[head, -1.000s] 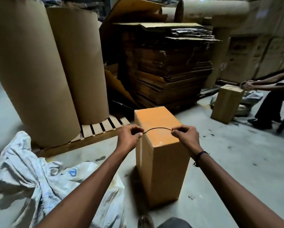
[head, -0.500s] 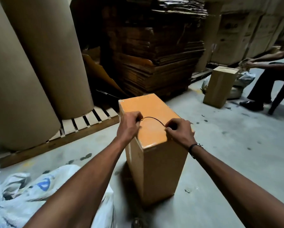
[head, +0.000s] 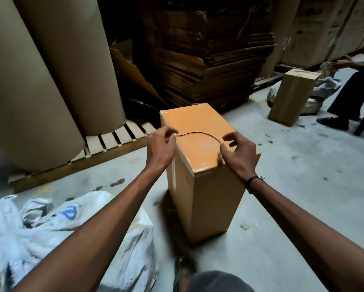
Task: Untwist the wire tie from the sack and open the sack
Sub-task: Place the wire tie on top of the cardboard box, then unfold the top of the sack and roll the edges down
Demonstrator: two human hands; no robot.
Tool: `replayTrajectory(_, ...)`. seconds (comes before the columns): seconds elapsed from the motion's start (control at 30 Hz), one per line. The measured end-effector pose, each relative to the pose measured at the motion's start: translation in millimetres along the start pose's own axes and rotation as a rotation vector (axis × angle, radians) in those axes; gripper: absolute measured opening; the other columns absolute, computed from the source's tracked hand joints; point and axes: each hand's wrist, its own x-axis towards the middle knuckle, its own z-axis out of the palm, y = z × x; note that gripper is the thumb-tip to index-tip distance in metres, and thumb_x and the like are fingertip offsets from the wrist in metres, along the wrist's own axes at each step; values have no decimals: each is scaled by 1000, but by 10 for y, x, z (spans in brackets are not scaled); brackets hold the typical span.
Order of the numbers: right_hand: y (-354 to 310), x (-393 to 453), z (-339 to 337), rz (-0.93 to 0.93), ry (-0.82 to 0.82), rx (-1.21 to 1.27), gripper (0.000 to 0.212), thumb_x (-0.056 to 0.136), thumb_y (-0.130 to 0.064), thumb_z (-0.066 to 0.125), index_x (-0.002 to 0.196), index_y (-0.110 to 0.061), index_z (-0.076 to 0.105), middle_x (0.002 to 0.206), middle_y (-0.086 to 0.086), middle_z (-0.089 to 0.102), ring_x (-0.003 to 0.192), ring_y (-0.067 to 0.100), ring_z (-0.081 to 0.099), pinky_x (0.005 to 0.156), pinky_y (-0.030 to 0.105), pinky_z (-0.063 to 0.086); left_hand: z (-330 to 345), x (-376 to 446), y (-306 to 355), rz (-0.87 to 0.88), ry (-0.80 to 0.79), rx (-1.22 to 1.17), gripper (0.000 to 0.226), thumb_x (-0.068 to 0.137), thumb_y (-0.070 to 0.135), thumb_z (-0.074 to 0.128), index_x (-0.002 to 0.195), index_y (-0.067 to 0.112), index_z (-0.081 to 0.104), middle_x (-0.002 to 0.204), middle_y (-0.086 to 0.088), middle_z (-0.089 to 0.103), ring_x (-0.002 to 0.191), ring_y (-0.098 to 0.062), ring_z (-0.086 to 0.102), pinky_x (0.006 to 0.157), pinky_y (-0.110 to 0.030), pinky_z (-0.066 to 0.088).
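A thin dark wire tie arcs just above the top of an upright orange-brown carton in front of me. My left hand pinches the tie's left end with curled fingers. My right hand hovers over the carton's near right corner. Its thumb and index finger are spread, and the tie's right end lies between them. The white woven sack with blue print lies crumpled on the floor at the lower left, under my left forearm. Its mouth cannot be made out.
Two huge brown paper rolls stand on a wooden pallet at left. Stacked flattened cardboard fills the back. At right another person sits by a second carton. Bare concrete floor lies at my right.
Both hands have come down over the carton's top with the tie stretched between them. My right fingers have spread apart. The view has tilted downward.
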Motion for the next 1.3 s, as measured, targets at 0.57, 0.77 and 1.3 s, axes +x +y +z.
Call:
replayTrajectory(0.57, -1982, -2782, 1010, -67, -497, 426, 17, 85, -11, 71, 95, -25, 73, 95, -16, 76, 82, 7, 69, 67, 28, 55, -3072, -3083, -1282, -540, 292, 69, 16, 91, 5, 71, 91, 19, 79, 103, 0, 70, 85, 1, 66, 77, -7, 48)
replayTrajectory(0.77, -2342, -3079, 1439, -139, -585, 415, 21, 81, -10, 77, 94, -26, 72, 95, -17, 75, 82, 7, 67, 68, 34, 57, -3581, -3363, -1676, -590, 402, 84, 16, 92, 6, 69, 93, 17, 79, 105, -1, 69, 89, -1, 66, 77, -1, 44)
replayTrajectory(1.3, -3062, -3063, 3130, -48, -652, 486, 34, 82, -30, 88, 112, -25, 73, 108, -14, 75, 83, 11, 70, 72, 20, 54, -3699, -2141, -2864, -593, 380, -49, 60, 90, 31, 78, 140, 21, 46, 127, 9, 61, 103, -11, 67, 80, -17, 50)
